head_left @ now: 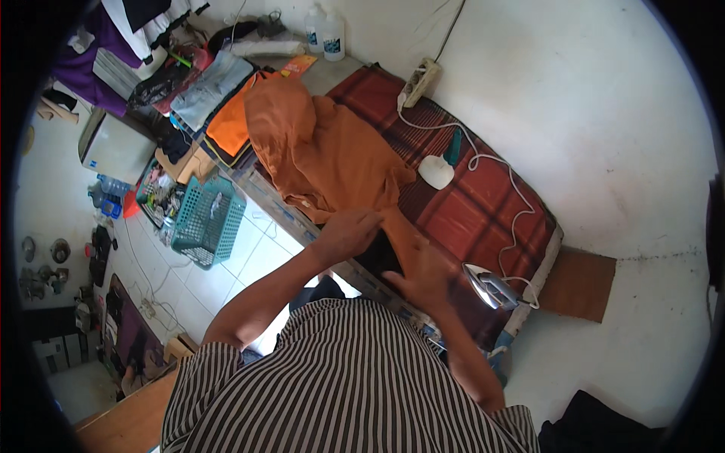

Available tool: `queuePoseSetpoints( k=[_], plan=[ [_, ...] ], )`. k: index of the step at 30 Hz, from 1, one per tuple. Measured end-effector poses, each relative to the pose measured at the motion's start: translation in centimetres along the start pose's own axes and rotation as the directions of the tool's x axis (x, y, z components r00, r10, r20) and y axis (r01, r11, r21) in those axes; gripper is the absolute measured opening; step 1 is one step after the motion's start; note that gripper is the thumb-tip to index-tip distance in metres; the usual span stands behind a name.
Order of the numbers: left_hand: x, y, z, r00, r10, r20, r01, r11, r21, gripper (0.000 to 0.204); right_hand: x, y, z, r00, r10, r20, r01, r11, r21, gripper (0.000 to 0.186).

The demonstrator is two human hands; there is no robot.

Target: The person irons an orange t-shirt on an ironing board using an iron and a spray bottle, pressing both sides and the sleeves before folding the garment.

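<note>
A rust-orange garment lies bunched on the padded ironing surface, with one narrow sleeve stretched toward me. My left hand is at the top of this sleeve, its fingers closed on the cloth. Over the sleeve's lower end is my right hand, blurred, with the thumb spread away and the fingers lying along the fabric. To the right of that hand an iron rests at the edge of the red plaid cloth. Beyond the sleeve lies a white, rounded object with a green handle.
A white cord snakes across the plaid cloth from the power strip by the wall. Folded clothes are stacked at the far left. Two white bottles stand behind. A green basket sits on the tiled floor at left.
</note>
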State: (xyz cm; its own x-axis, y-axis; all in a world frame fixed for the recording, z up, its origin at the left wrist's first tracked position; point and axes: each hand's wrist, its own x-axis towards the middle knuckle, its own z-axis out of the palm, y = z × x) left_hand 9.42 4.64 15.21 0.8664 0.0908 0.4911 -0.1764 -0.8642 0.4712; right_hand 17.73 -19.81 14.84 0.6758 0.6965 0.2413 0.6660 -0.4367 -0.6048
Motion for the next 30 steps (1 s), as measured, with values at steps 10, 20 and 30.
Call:
queuePoseSetpoints(
  k=[10, 20, 30],
  plan=[
    [-2.8, -4.4, -9.9, 0.948, -0.148, 0.281, 0.089, 0.973, 0.212, 0.031, 4.2, -0.5, -4.6, 0.972, 0.146, 0.184, -0.156, 0.987, 0.044, 0.019],
    [-3.7, 2.2, -25.5, 0.967, -0.255, -0.004, 0.254, 0.965, -0.067, 0.025, 0.6, -0.1, -18.5, 0.961, -0.08, 0.264, 0.035, 0.985, 0.171, 0.027],
    [7.5, 6.3, -26.8, 0.815, -0.525, 0.243, 0.577, 0.773, -0.264, 0.03, 1.8, 6.9, -21.2, 0.951, 0.309, -0.01, -0.179, 0.578, 0.796, 0.039]
  ],
)
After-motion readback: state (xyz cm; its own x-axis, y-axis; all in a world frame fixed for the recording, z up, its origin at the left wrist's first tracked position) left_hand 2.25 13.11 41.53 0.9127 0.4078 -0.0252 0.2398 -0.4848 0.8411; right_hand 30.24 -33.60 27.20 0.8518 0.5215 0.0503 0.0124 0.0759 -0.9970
